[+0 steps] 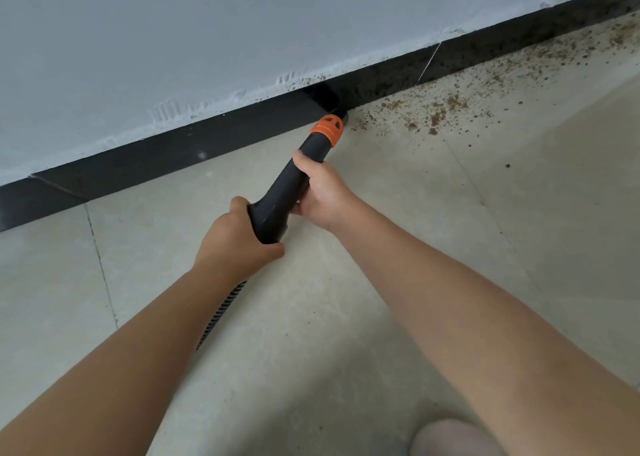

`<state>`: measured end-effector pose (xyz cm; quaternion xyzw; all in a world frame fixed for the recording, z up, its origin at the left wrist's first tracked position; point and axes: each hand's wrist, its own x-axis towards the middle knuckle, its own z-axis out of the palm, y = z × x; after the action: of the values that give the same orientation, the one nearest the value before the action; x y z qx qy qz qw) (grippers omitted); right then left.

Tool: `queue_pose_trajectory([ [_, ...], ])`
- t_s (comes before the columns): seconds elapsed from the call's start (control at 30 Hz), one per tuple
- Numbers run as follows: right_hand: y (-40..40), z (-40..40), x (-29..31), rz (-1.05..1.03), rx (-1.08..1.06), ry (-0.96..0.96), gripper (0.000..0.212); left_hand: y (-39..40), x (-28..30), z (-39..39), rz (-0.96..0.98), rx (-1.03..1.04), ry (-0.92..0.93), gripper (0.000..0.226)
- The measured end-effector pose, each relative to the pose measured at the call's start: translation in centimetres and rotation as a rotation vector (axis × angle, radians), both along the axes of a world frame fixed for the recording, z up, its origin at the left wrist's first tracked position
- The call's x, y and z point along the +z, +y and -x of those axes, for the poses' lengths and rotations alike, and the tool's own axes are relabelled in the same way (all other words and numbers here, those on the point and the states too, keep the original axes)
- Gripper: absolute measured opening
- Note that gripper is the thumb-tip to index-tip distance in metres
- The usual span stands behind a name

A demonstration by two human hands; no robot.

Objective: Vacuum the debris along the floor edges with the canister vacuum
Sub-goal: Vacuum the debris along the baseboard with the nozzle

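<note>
A black vacuum wand (287,185) with an orange collar (328,129) points at the foot of the wall. Its black nozzle tip (337,109) touches the dark baseboard (207,144) where it meets the floor. My right hand (320,189) grips the wand just below the collar. My left hand (235,241) grips its wider rear end, where the ribbed hose (221,313) comes out and runs under my left forearm. Brown debris (433,113) lies scattered along the floor edge to the right of the nozzle. The canister is out of view.
The floor is pale beige tile (381,282) with thin grout lines. A grey-white wall (242,23) rises above the baseboard. Floor left of the nozzle shows little debris. A blurred knee or foot (453,438) shows at the bottom right.
</note>
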<state>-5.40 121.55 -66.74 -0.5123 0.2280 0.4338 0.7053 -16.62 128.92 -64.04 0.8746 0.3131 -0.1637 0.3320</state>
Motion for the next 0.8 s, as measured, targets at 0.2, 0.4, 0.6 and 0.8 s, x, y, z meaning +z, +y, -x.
queue_pose_trajectory([
  [0.2, 1.5, -0.3, 0.8, 0.326, 0.041, 0.044, 0.059, -0.9, 1.4, -0.6, -0.015, 0.056, 0.114, 0.042],
  [0.4, 1.1, -1.0, 1.7, 0.374, 0.13, 0.075, 0.06, -1.3, 2.3, -1.4, -0.021, 0.066, 0.254, 0.045],
  [0.6, 0.0, -1.6, 2.9, 0.398, 0.209, 0.075, 0.063, -3.0, 3.4, -2.0, -0.019, 0.059, 0.271, 0.041],
  [0.8, 0.3, 2.2, 2.3, 0.352, 0.218, 0.068, 0.064, -2.7, 4.1, 2.3, 0.021, 0.099, 0.215, 0.039],
])
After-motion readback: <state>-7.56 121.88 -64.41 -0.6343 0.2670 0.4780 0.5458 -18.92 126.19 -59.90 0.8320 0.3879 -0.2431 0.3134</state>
